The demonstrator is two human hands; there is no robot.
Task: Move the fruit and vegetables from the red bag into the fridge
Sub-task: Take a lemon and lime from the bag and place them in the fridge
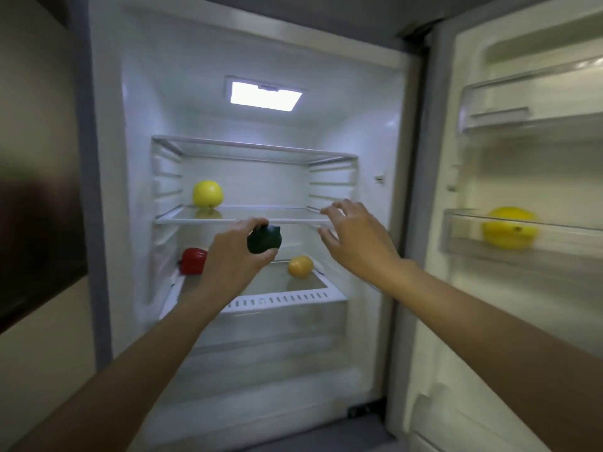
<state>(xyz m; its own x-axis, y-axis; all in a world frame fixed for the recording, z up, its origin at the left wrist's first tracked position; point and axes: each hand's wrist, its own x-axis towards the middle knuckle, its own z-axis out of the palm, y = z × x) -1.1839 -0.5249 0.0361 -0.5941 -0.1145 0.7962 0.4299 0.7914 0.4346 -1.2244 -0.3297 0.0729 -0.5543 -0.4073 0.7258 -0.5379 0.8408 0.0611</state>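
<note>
Pepper point(264, 239), dark green, was held in the left hand point(233, 259), fingers closed round it, just below the front lip of the middle shelf point(277, 214) at the centre of the open fridge point(137, 93). The right hand point(354, 238) was found empty, fingers spread, at 3 o'clock from the pepper and near the shelf's right front corner; contact with the shelf could not be confirmed. A yellow fruit point(208, 193) was noted on that shelf at 10 o'clock from the pepper. On the tier below, a red pepper point(193, 261) lay at 8 o'clock and an orange fruit point(300, 266) at 4 o'clock. A yellow item point(509, 227) sat in a door bin point(463, 233) at 3 o'clock. The red bag was not in view.

It is judged that the pepper should be carried well back from the edge, set on its flattest side in clear space, and released only once it is settled, so that rolling is avoided.
</note>
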